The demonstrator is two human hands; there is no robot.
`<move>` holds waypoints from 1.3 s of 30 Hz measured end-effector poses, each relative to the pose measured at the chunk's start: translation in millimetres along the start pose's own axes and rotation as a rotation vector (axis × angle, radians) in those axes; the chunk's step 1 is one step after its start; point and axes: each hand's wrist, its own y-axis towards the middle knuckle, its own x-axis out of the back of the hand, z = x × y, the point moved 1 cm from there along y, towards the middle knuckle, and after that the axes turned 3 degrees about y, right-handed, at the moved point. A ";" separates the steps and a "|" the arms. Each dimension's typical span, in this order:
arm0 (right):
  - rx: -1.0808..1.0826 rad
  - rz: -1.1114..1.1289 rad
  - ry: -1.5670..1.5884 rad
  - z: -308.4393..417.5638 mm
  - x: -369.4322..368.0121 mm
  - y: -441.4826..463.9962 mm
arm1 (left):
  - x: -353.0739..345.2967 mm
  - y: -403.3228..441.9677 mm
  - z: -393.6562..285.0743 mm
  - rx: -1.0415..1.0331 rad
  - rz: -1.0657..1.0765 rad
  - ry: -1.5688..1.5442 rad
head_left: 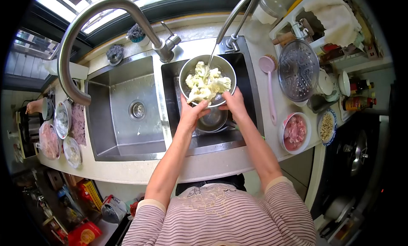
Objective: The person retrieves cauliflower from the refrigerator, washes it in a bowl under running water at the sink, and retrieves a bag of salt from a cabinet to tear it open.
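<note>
My left hand (193, 112) and my right hand (234, 103) grip the near rim of a metal bowl (185, 71), one on each side. Pieces of cauliflower (206, 85) lie in the bowl. Water runs onto them from a slim curved faucet (231, 16). The bowl is held over the dark right sink basin (170, 76). Beneath it, partly hidden, a metal pot (212, 120) stands in the basin. My fingers under the bowl are hidden.
A large faucet (70, 46) arches over the left sink basin (123, 133). To the right are a pink long-handled brush (270, 86), a metal colander (298, 69) and a bowl of raw meat (295, 133). Several bowls and a bag of meat (49, 139) stand at the left.
</note>
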 end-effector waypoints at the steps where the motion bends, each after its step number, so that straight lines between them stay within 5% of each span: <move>1: 0.002 0.000 -0.067 4.2 2.5 3.1 | 1.2 4.2 2.3 0.009 -0.027 -0.044; 4: -0.051 0.098 -0.491 26.7 13.1 17.6 | 10.1 11.3 4.9 0.039 -0.108 -0.152; 7: 0.763 -0.316 -0.721 48.6 17.4 51.5 | 17.9 8.0 2.7 0.045 -0.154 -0.150; 9: 0.961 -0.427 -1.088 66.6 12.3 76.3 | 22.1 3.6 -0.6 0.061 -0.173 -0.122; 16: 1.093 -0.346 -1.602 80.2 6.8 127.0 | 26.1 -0.6 -7.5 0.082 -0.178 -0.129; 19: 0.994 -0.371 -1.415 81.5 14.3 124.3 | 31.3 -1.9 -9.6 0.046 -0.168 -0.130; 23: 0.545 -0.421 -0.572 68.8 17.5 125.4 | 48.0 -9.6 -19.0 0.058 -0.092 -0.130; 25: 0.350 -0.289 -0.130 64.2 5.2 77.5 | 56.6 -19.2 -30.9 0.056 -0.077 -0.105; 28: -0.009 0.347 0.171 43.7 -7.1 6.4 | 70.5 -32.1 -49.2 0.055 -0.044 -0.117; 29: 0.047 0.535 0.213 30.1 -15.1 -12.8 | 78.5 -34.7 -52.6 0.068 -0.029 -0.131; 34: 0.116 0.406 0.293 24.2 -54.1 -55.7 | 92.3 -58.6 -76.5 -0.088 -0.188 -0.155; 39: 0.520 0.242 -0.106 24.1 -101.0 -76.4 | 66.6 -91.4 -84.1 -0.621 -0.396 0.859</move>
